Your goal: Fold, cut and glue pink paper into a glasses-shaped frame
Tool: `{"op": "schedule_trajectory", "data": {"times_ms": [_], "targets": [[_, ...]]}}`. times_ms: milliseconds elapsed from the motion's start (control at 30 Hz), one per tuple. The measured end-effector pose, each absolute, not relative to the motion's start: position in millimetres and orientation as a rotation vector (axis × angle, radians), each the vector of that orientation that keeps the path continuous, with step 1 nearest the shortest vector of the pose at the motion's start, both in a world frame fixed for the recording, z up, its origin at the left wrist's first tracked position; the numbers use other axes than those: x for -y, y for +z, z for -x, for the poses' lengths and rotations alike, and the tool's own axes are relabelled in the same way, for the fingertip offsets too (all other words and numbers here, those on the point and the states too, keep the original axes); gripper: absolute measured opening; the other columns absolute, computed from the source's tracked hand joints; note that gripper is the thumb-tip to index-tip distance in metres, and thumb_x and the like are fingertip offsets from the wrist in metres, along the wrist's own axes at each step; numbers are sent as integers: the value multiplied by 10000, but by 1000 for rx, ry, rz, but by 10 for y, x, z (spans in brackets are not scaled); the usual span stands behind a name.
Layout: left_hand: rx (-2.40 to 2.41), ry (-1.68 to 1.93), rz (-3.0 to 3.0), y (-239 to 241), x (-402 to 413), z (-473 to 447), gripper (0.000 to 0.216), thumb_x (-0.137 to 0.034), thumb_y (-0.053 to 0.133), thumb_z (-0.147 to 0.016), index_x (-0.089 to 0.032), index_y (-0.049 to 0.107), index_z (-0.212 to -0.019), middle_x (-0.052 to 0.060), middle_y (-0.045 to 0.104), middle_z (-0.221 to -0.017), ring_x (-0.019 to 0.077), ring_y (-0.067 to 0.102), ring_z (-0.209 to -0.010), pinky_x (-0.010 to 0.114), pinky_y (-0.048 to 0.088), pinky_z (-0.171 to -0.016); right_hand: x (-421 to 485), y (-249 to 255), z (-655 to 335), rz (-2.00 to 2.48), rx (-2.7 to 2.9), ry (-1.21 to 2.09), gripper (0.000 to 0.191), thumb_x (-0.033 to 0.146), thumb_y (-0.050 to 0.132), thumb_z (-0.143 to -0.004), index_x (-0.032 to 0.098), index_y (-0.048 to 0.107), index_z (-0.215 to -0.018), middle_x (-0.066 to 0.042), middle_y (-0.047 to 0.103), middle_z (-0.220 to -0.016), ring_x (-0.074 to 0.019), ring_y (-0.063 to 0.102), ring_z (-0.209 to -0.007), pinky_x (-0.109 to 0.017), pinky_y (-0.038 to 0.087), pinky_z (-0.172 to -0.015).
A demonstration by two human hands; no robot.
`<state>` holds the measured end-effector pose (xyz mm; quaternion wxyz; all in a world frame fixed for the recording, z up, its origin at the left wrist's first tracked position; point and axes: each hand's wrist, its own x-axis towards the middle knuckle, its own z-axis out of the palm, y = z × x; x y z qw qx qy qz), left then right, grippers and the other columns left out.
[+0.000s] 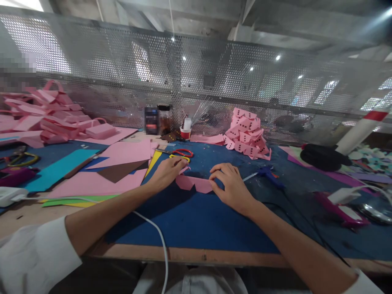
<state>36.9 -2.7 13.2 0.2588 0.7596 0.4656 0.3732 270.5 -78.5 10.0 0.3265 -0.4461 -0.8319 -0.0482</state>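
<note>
A folded pink paper piece (pixel 193 183) lies on the blue mat (pixel 196 220) in front of me. My left hand (pixel 167 171) rests on its left end, fingers curled and pressing the paper down. The paper's right end is pinched between thumb and fingers of my right hand (pixel 231 185). Red-handled scissors (pixel 183 153) lie just beyond my left hand. A blue glue gun (pixel 266 173) sits to the right of my right hand.
Pink, brown, teal and yellow paper sheets (pixel 116 167) spread at left. A heap of folded pink pieces (pixel 247 134) stands at the back, more pink items (pixel 45 114) at far left. Jars and a cup (pixel 165 120) stand by the mesh wall. A white cable (pixel 159 237) crosses the front edge.
</note>
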Motion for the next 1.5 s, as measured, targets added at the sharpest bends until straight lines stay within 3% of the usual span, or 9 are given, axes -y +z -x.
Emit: {"op": "schedule_trajectory", "data": {"times_ms": [233,467,667,1000,1233,1500], "targets": [[-1351,980,-2122,143,19,-354,385,-429,387,-910,-221,695,-1011,28,714,-1021,214,638,-899,270,459,-728,691,56,-2759,1222,2075,11,83,241,539,-908,227,615,-938,-53,600,-1047,-209,526,-1031,-377,378,-904],[-1317,982,-2159,195,62,-367,344,-407,418,-900,-211,701,-903,12,717,-988,214,622,-931,281,428,-782,601,35,-2845,1315,1934,86,183,300,489,-945,209,616,-850,-41,596,-933,-180,557,-903,-322,420,-845],[-1264,976,-2134,202,73,-359,307,-318,433,-867,-204,715,-834,3,711,-978,206,614,-927,280,425,-776,657,76,-2808,1233,1994,280,181,344,520,-931,204,626,-889,-27,583,-941,-127,558,-777,-260,445,-735],[-1228,999,-2118,134,95,-399,249,-284,487,-810,-179,700,-736,-10,679,-763,155,576,-702,244,391,-614,642,30,-2814,1199,2094,270,101,247,568,-893,198,626,-827,-17,583,-899,-127,559,-789,-256,437,-741],[-1266,1047,-2090,100,61,-362,272,-328,469,-821,-178,683,-745,-13,629,-664,140,535,-598,236,372,-536,645,64,-2801,1190,2028,230,169,302,518,-930,196,611,-836,-22,581,-876,-139,559,-788,-260,428,-738],[-1506,1156,-2154,19,-315,-158,229,-250,460,-815,-219,676,-888,9,702,-900,170,616,-749,270,448,-668,637,62,-2812,1237,1964,189,230,309,455,-960,204,598,-815,-21,577,-853,-152,554,-797,-278,417,-755]]}}
